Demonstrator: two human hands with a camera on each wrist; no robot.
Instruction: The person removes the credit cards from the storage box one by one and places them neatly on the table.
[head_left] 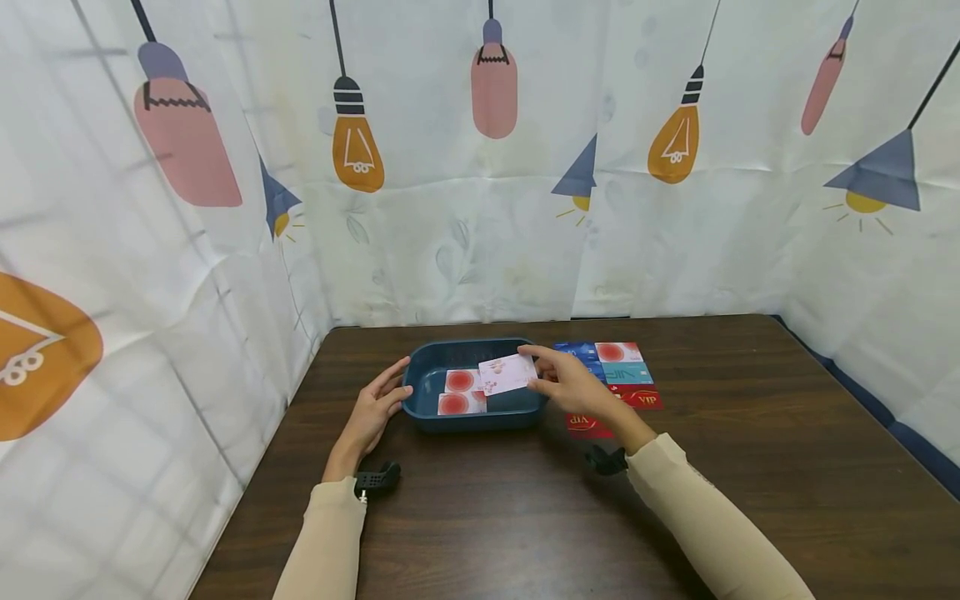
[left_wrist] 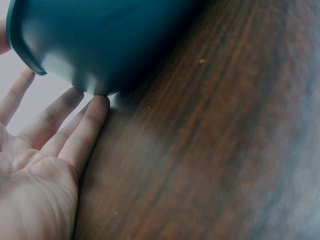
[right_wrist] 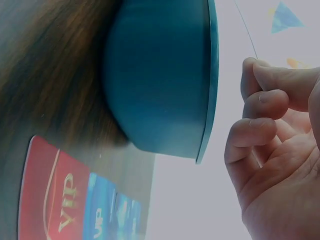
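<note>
A teal plastic tray [head_left: 480, 423] stands on the table, with white cards bearing red circles [head_left: 462, 403] lying inside. My right hand [head_left: 567, 381] pinches a pale pink patterned card [head_left: 507, 374] by its right end and holds it tilted over the tray. Seen from the right wrist, that card is edge-on, between the thumb and index fingertips [right_wrist: 258, 70]. At the tray's left end is my left hand [head_left: 372, 408], its extended fingertips against the outer wall and the thumb at the rim. The left wrist view shows those fingers [left_wrist: 90, 125] nearly straight.
Right of the tray, blue, teal, white and red cards [head_left: 626, 373] lie in a block, partly behind the right hand. A red VIP card [head_left: 587, 427] lies nearer. The dark wooden table [head_left: 480, 517] meets printed white curtains [head_left: 450, 250] at the back and sides.
</note>
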